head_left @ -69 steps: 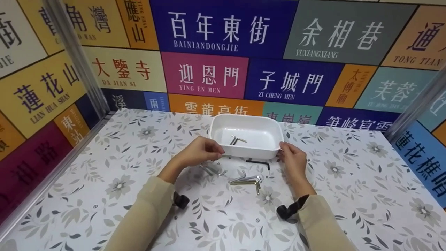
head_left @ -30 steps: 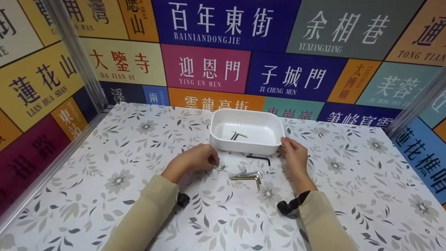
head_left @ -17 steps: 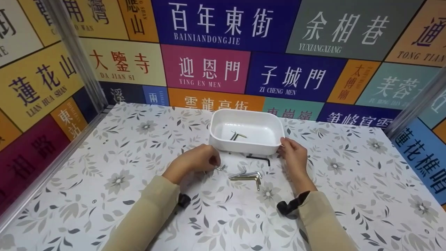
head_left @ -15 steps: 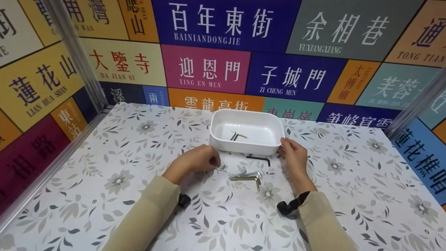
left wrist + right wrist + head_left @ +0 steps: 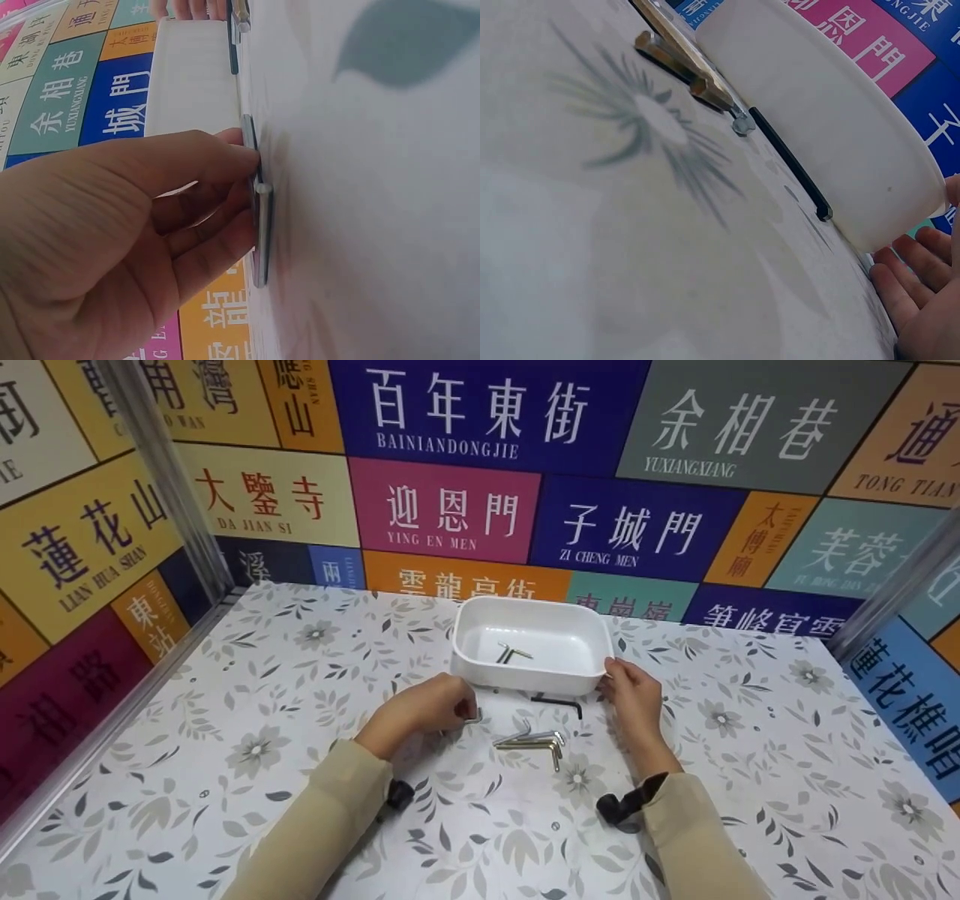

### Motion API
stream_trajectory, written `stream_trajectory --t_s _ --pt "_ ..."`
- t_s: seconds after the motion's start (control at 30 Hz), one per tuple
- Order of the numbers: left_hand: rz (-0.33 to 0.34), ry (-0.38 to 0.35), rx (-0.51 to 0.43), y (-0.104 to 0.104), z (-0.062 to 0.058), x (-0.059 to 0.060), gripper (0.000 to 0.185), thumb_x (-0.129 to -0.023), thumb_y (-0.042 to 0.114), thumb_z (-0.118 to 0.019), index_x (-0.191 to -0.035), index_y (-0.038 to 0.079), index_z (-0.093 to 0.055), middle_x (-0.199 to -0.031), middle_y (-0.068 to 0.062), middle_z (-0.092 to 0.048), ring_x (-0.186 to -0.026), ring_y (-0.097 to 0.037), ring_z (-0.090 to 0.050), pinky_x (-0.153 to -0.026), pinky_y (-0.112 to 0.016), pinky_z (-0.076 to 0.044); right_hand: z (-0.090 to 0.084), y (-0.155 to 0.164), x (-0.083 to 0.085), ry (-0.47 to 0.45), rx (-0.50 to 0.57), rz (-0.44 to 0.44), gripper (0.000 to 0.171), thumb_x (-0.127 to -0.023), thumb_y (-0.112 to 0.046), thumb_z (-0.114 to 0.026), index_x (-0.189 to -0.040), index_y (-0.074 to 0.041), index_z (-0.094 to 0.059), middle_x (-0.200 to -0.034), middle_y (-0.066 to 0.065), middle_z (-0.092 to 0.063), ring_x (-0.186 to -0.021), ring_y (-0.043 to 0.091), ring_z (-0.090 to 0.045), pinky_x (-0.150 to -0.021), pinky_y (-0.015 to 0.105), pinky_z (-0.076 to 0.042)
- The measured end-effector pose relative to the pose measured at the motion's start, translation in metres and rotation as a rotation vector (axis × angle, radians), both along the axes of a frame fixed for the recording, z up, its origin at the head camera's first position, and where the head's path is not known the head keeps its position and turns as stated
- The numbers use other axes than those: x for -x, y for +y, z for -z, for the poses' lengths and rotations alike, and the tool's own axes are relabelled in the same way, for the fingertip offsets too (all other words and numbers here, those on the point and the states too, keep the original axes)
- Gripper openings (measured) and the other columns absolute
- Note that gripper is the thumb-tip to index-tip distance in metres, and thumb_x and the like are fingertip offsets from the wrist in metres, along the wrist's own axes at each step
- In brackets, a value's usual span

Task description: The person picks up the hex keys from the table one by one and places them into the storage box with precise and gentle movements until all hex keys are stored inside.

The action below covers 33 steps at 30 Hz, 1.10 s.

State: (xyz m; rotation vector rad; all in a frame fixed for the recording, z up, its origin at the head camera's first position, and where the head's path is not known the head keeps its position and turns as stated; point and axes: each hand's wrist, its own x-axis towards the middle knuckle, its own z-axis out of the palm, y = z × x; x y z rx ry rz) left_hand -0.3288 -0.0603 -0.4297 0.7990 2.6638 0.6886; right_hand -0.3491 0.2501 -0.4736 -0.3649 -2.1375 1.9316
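My left hand (image 5: 431, 705) pinches a silver hex key (image 5: 261, 240) between thumb and fingers, close to the tabletop. In the head view most of that key is hidden by the fingers; I cannot tell whether a second one lies with it. My right hand (image 5: 632, 694) holds the front right corner of a white plastic box (image 5: 532, 679), thumb at the rim and fingers against the side. Inside the box lie a few hex keys (image 5: 514, 652). Before it are a black hex key (image 5: 559, 703) and a small group of silver and brass-coloured hex keys (image 5: 532, 741).
A white table (image 5: 247, 810) with a grey leaf and flower print carries everything. Behind it stands a wall of coloured sign panels (image 5: 442, 510), with clear upright edges at the left and right corners.
My left hand has come away from the box's front left corner, down to the silver hex key, and now pinches it. The key's visible end has turned slightly. My right hand stays at the box.
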Motion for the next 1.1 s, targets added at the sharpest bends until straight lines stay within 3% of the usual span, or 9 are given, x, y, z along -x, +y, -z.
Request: stream_trajectory --t_s 0.43,0.67,0.9,1.1 --pt "0.011 -0.034 -0.026 0.005 0.002 0.001 0.027 -0.077 -0.006 -0.074 -0.099 0.008 -0.076 -0.088 -0.004 -0.073 -0.068 -0.014 -0.063 -0.065 -0.029 -0.055 0.002 0.005 0.001 0.016 -0.015 0.02 0.049 -0.1 -0.032 -0.06 -0.136 0.002 -0.059 -0.133 0.023 -0.065 -0.089 0.0 -0.069 -0.086 0.021 -0.058" --pt "0.034 -0.004 -0.125 0.003 0.003 0.007 0.021 -0.079 -0.005 -0.072 -0.097 0.006 -0.076 -0.088 -0.005 -0.073 -0.071 -0.014 -0.062 -0.067 -0.028 -0.055 0.004 0.008 0.0 -0.028 -0.035 0.023 0.051 -0.1 -0.036 -0.059 -0.139 -0.002 -0.058 -0.136 0.019 -0.065 -0.093 0.0 -0.068 -0.087 0.019 -0.057" --pt "0.058 0.09 -0.226 -0.001 -0.01 0.015 0.025 -0.076 -0.007 -0.068 -0.098 0.0 -0.076 -0.089 -0.01 -0.074 -0.078 -0.014 -0.061 -0.073 -0.026 -0.054 0.002 0.006 -0.002 -0.021 -0.036 0.037 0.049 -0.1 -0.035 -0.059 -0.136 -0.002 -0.061 -0.134 0.018 -0.066 -0.092 0.001 -0.068 -0.084 0.017 -0.057" --pt "0.048 0.175 -0.231 -0.001 -0.033 0.026 0.019 -0.081 -0.004 -0.068 -0.098 0.0 -0.077 -0.09 -0.012 -0.075 -0.079 -0.015 -0.062 -0.074 -0.026 -0.054 0.001 0.001 0.001 -0.019 -0.033 0.027 0.048 -0.1 -0.037 -0.059 -0.135 -0.004 -0.062 -0.132 0.016 -0.067 -0.099 0.007 -0.069 -0.087 0.02 -0.057"
